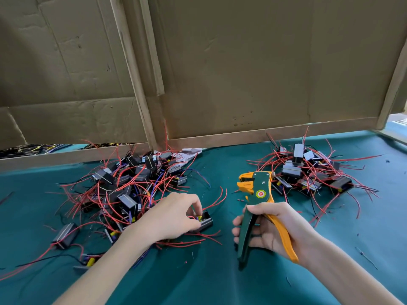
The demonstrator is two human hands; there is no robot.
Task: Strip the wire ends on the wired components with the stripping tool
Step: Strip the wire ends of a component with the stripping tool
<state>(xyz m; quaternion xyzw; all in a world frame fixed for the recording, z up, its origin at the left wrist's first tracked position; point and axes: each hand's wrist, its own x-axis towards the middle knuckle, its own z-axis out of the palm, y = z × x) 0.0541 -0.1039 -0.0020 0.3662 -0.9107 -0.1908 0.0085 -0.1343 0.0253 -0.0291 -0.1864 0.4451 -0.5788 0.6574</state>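
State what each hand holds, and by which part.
Left hand pinches a small black box-shaped wired component by its wired end; right hand grips the green-and-orange stripping tool by its two handles.

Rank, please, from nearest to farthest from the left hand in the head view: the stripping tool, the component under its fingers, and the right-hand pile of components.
1. The component, gripped by the left hand itself.
2. The stripping tool, to its right, held in the right hand.
3. The right-hand pile, beyond the tool, far right.
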